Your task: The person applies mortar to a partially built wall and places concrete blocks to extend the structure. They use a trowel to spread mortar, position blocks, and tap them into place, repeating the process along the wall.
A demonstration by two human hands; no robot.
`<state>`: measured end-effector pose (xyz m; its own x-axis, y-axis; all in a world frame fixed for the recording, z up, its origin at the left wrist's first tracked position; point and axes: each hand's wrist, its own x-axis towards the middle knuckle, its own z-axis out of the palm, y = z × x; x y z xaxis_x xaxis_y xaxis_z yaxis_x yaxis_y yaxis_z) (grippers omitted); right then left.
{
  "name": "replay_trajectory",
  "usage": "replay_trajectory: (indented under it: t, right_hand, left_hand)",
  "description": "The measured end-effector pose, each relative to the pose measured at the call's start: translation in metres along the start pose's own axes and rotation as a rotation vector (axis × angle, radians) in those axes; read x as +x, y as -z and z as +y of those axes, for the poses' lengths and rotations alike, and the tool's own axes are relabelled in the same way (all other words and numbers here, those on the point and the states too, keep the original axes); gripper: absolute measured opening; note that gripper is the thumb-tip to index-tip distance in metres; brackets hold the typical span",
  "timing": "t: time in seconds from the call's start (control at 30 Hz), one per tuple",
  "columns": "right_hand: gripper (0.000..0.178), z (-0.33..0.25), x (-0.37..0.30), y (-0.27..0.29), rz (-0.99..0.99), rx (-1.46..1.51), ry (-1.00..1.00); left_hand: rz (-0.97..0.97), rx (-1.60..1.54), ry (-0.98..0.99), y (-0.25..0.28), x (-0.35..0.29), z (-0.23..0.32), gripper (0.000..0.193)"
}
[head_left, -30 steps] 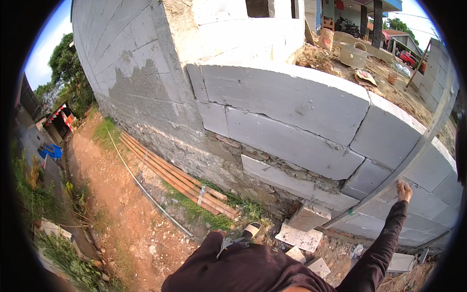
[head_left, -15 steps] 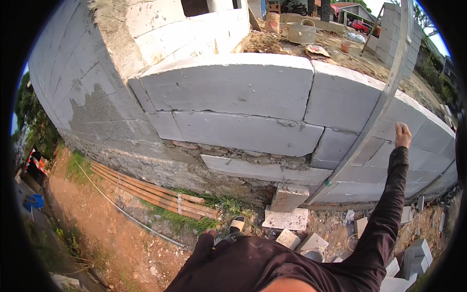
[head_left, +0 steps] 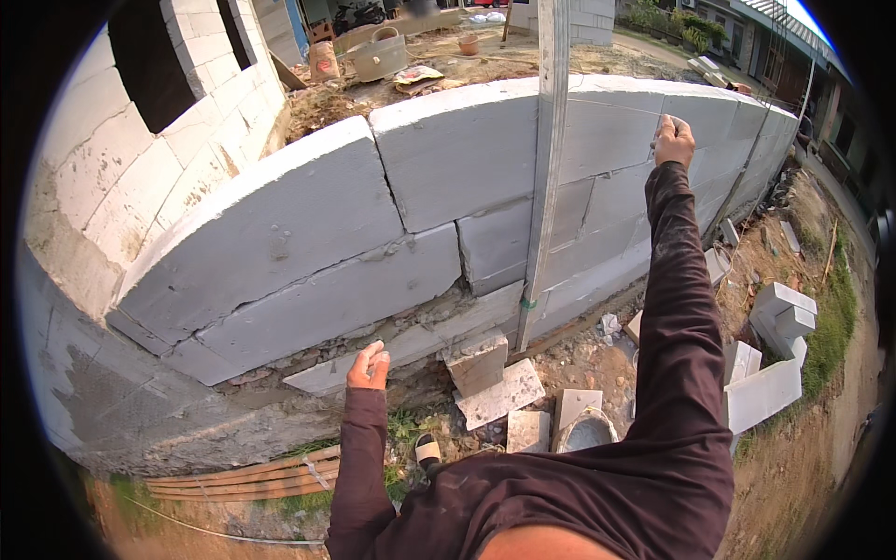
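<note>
My right hand [head_left: 674,143] is raised in front of the grey block wall [head_left: 457,140], finger and thumb pinched on a thin string [head_left: 616,105]. The string runs leftward to an upright metal straightedge [head_left: 548,159], which leans against the wall's face. My left hand [head_left: 368,366] hangs in front of the lower wall, fingers loosely curled and a little apart, with nothing visible in it. Just behind it is a thin block strip [head_left: 322,375] set under the larger blocks. A short block [head_left: 478,362] stands near the straightedge's foot.
Loose blocks [head_left: 779,317] lie on the ground at right. A bucket [head_left: 586,429] sits near my body among block pieces. Bamboo poles [head_left: 252,481] lie at lower left. Behind the wall are a large tub [head_left: 380,58] and a sack [head_left: 324,62] on rough soil.
My view has swung to the right along the wall. The left hand has risen from beside my body to the lower wall. My right arm remains extended toward the wall.
</note>
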<state>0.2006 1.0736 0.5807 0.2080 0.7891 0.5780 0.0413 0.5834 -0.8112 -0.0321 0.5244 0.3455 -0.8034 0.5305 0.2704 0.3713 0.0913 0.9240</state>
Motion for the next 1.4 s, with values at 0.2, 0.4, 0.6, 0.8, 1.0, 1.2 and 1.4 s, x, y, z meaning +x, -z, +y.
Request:
replay_trajectory:
  t: [0.2, 0.4, 0.6, 0.8, 1.0, 1.2, 1.4]
  right_hand:
    - [0.043, -0.005, 0.014, 0.017, -0.049, -0.439, 0.213]
    - [0.051, -0.099, -0.038, -0.066, -0.656, 0.145, 0.116]
    - [0.025, -0.082, -0.044, -0.074, -0.424, 0.314, -0.010]
    - [0.020, -0.059, -0.067, -0.029, -0.326, 0.534, -0.081]
    - [0.018, -0.111, -0.099, 0.004, -0.543, 0.534, 0.272]
    - [0.028, -0.111, -0.073, 0.005, -0.617, 0.401, 0.237]
    - [0.022, -0.096, -0.057, 0.003, -0.494, 0.365, 0.033]
  left_hand:
    - [-0.040, 0.219, -0.725, -0.051, 0.098, 0.165, 0.029]
    - [0.022, 0.471, -1.036, -0.120, 0.166, 0.279, 0.029]
    - [0.102, 0.681, -1.062, -0.208, 0.213, 0.305, 0.042]
    - [0.171, 0.749, -0.944, -0.242, 0.219, 0.311, 0.051]
    - [0.284, 0.842, -1.127, -0.245, 0.230, 0.300, 0.021]
    - [0.360, 0.748, -0.789, -0.213, 0.266, 0.327, 0.028]
    - [0.011, -0.058, -0.372, -0.198, 0.327, 0.371, 0.022]
